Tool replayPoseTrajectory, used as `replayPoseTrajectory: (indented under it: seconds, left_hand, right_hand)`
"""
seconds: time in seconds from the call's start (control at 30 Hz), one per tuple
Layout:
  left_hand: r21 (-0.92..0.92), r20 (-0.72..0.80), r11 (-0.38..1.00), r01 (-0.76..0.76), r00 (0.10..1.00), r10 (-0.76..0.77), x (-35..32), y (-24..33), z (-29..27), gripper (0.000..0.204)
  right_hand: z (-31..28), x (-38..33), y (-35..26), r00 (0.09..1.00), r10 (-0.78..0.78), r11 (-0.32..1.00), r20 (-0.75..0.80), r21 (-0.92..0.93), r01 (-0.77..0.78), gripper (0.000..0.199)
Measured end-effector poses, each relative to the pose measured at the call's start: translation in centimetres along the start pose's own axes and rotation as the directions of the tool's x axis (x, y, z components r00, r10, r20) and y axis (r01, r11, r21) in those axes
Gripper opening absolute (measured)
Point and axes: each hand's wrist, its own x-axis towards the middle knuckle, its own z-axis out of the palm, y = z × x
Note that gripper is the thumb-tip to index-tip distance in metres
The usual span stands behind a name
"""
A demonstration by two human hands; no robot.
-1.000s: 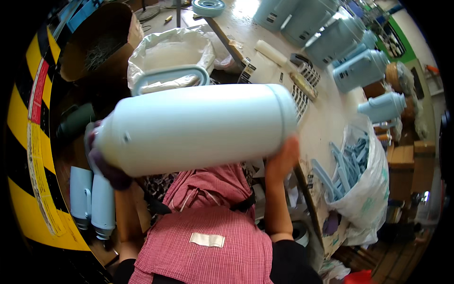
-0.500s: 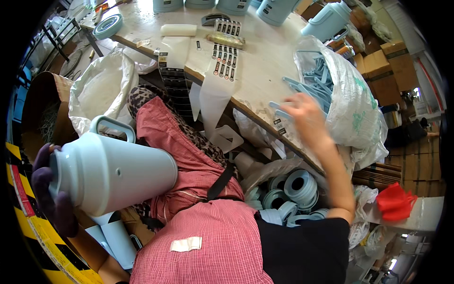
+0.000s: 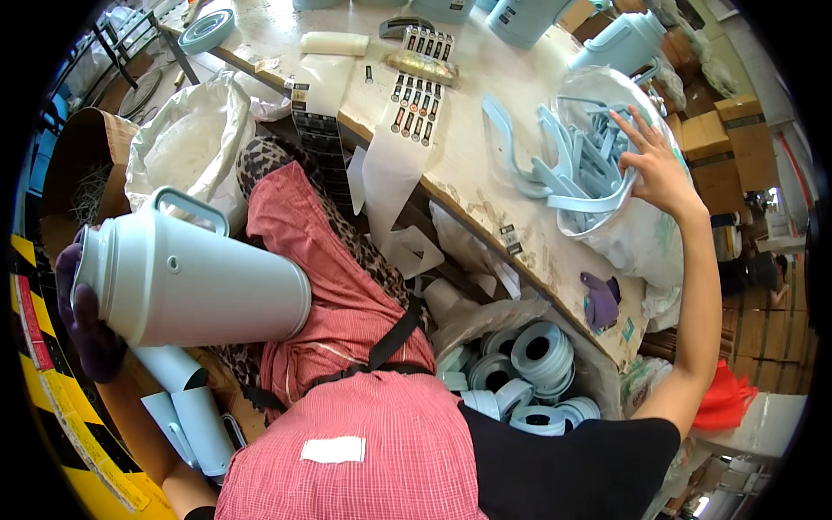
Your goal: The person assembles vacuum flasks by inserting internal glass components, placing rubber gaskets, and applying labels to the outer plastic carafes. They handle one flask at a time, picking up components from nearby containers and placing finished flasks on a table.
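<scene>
Since half a second earlier, right hand (image 3: 656, 169) had reached farther, to the plastic bag (image 3: 637, 234) of pale-blue handles (image 3: 568, 169) at two o'clock.

Its fingers were spread open, palm pressing a curved handle at the bag's mouth, nothing clenched yet. The gloved left hand (image 3: 82, 312), at nine o'clock, gripped the base end of the pale-blue jug body (image 3: 195, 282), which lay on its side across the lap with one loop handle already on top. To do this well, I judged, one handle should be pinched singly and lifted clear of the tangle, while the left hand kept the jug steady. Blue lids (image 3: 529, 360) sat in a sack at five o'clock, below the worktable (image 3: 485, 186).
</scene>
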Motion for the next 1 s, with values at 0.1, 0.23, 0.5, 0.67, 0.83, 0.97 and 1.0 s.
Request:
replayPoseTrajectory:
  seconds: [0.1,0.23,0.5,0.67,0.83,0.97,1.0]
  left_hand:
    - [-0.024,-0.074,0.993,0.114,0.991,-0.115,-0.7,-0.3,0.5,0.07]
    - [-0.199,-0.152,0.955,0.222,0.955,-0.254,-2.7,-0.8,0.9,0.076]
    - [0.517,-0.119,0.823,-0.237,0.932,0.343,-3.0,-1.1,1.1,0.073]
    - [-0.22,-0.498,0.975,0.005,0.859,-0.117,-6.2,5.4,4.8,0.069]
    - [0.111,-0.191,0.988,-0.105,0.974,0.125,-8.3,10.3,7.4,0.097]
    - [0.217,-0.167,0.973,-0.079,0.979,0.117,-8.1,11.6,8.6,0.099]
    - [0.224,-0.239,0.975,-0.017,0.968,0.072,-8.1,11.5,8.7,0.103]
  right_hand:
    - [0.8,0.7,1.3,0.987,0.076,0.982,0.141,0.162,-0.098,0.028]
    - [2.5,1.0,2.1,0.924,0.174,0.815,0.341,0.476,-0.33,0.036]
    - [9.3,2.5,-5.2,0.788,0.478,0.783,-0.388,0.596,-0.181,0.032]
    - [11.7,10.5,-7.5,0.304,0.532,0.846,-0.79,0.506,-0.167,0.043]
    - [2.6,18.4,-22.5,0.293,0.857,0.253,-0.425,0.841,0.478,0.056]
    - [-4.0,21.1,-38.1,0.667,0.587,-0.358,-0.459,0.592,0.722,0.057]
    - [-4.9,21.0,-39.9,0.798,0.461,-0.668,-0.389,0.44,0.6,0.056]
